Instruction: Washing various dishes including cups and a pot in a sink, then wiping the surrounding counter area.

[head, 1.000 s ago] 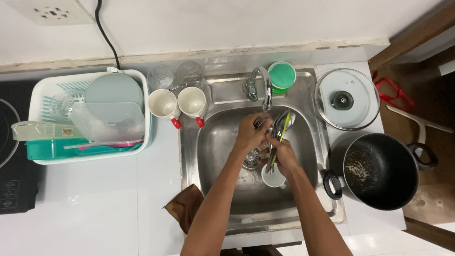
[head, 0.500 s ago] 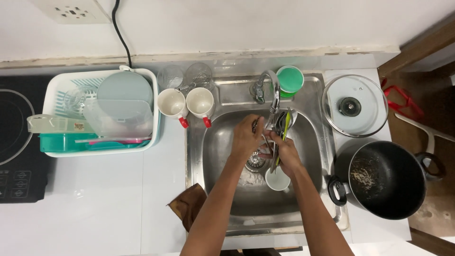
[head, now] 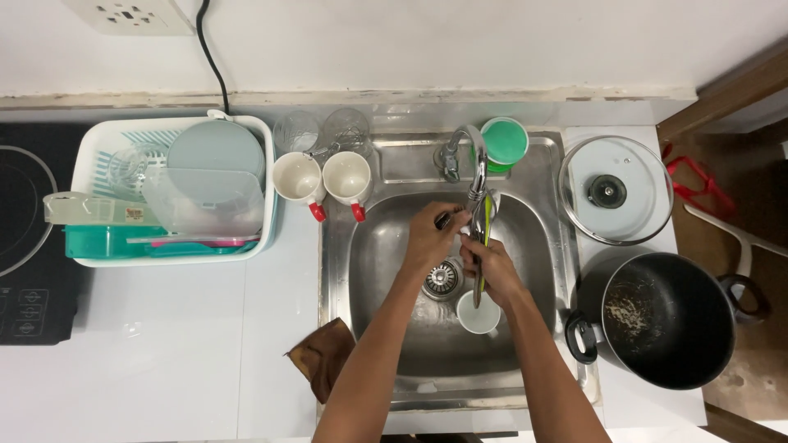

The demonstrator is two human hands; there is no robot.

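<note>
Head view: a person is rinsing cutlery [head: 483, 238] under the tap [head: 472, 160] over the steel sink [head: 542, 246], apparently mid-wash. Left hand [head: 432, 238] is closing around the far ends of the cutlery; right hand [head: 488, 267] is gripping the nearer ends, just above a white cup [head: 478, 314] in the basin. Next, by the look of it, calls for turning the pieces under the water.

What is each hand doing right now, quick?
Left hand: closed on the dark end of a utensil under the tap.
Right hand: closed around the same utensil, above the white cup.
</note>
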